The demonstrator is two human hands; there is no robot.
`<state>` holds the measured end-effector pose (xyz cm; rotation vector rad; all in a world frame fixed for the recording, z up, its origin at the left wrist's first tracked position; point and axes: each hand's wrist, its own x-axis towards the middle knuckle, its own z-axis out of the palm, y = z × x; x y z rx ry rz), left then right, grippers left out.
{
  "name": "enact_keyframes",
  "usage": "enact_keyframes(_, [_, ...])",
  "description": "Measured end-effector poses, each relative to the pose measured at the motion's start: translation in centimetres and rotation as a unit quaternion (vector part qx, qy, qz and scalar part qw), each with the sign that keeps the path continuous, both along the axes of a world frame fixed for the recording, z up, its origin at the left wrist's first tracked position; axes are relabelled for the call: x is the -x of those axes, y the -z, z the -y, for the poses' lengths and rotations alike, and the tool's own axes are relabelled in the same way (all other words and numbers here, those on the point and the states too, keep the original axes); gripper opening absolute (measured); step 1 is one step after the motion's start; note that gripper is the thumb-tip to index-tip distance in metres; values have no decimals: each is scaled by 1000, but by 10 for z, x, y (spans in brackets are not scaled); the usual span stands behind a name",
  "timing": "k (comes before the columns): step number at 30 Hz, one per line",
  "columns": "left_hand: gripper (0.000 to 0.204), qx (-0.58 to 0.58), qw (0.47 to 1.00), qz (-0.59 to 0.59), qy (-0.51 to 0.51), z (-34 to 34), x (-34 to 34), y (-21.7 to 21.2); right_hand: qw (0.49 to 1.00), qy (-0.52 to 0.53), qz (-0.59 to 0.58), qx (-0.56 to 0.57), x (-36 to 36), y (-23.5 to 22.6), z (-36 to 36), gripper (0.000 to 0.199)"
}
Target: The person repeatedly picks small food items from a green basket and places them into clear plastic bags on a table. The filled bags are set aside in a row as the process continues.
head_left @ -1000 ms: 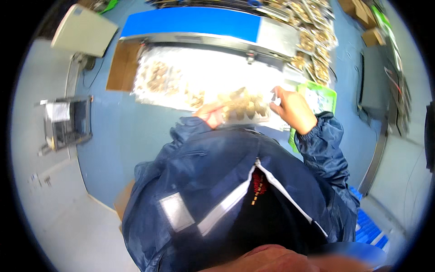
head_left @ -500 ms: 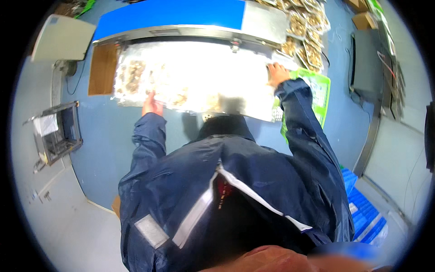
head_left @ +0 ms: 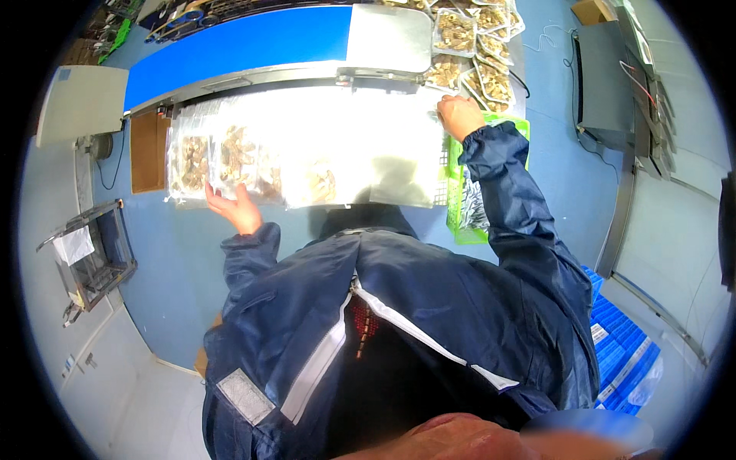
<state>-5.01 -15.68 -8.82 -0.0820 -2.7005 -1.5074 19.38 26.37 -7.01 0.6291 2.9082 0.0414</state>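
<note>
A: Twelve o'clock is taken as the top of the view. Where do the hands lie?

B: The left hand (head_left: 236, 210) lies between nine and ten o'clock, the right hand (head_left: 460, 116) at one o'clock, both reaching from dark blue sleeves (head_left: 510, 176).

A: And the grip of each?

B: Left grip: released, the fingers spread and the thumb standing apart; the fingertips overlap the near edge of the clear bags (head_left: 238, 153), but contact cannot be told. Right grip: fingers bent toward the table, tips lost in glare; whether it grasps anything cannot be told.

A: The bags themselves?

B: They form a row at ten o'clock, lying flat on the table (head_left: 376, 123), with brown and pale pieces inside. The table's surface is washed out by strong light.

A: What adjoins the right hand?

B: A green basket (head_left: 452, 218) at two o'clock, partly covered by the right sleeve, and, at one o'clock beyond the hand, filled clear trays (head_left: 455, 34), clustered together.

A: The surroundings?

B: A blue-topped machine (head_left: 245, 57) at eleven o'clock, along the table's far edge; a cardboard box (head_left: 148, 157) at ten; blue boxes (head_left: 625, 349) at four.
</note>
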Motion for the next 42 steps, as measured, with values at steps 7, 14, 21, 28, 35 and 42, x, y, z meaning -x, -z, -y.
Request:
enact_keyframes(7, [44, -90, 799, 309, 507, -156, -96, -114, 901, 25, -163, 402, 3, -92, 52, 23])
enact_keyframes(14, [33, -85, 710, 439, 545, -213, -97, -109, 861, 67, -282, 417, -6, -80, 77, 45])
enact_keyframes(21, [14, 79, 888, 103, 442, -200, -114, -112, 871, 106, -368, 308, -6, -76, 95, 38])
enact_keyframes(28, [25, 154, 902, 195, 353, -148, -84, -63, 732, -54, -266, 624, 4, -52, 72, 28])
enact_keyframes(35, [15, 142, 950, 24, 278, -109, -72, -59, 297, 457, -394, 740, 48, 41, -74, 30])
enact_keyframes(42, [13, -34, 972, 74, 218, -103, -70, -55, 148, 472, -538, 683, 90, 35, -64, 15])
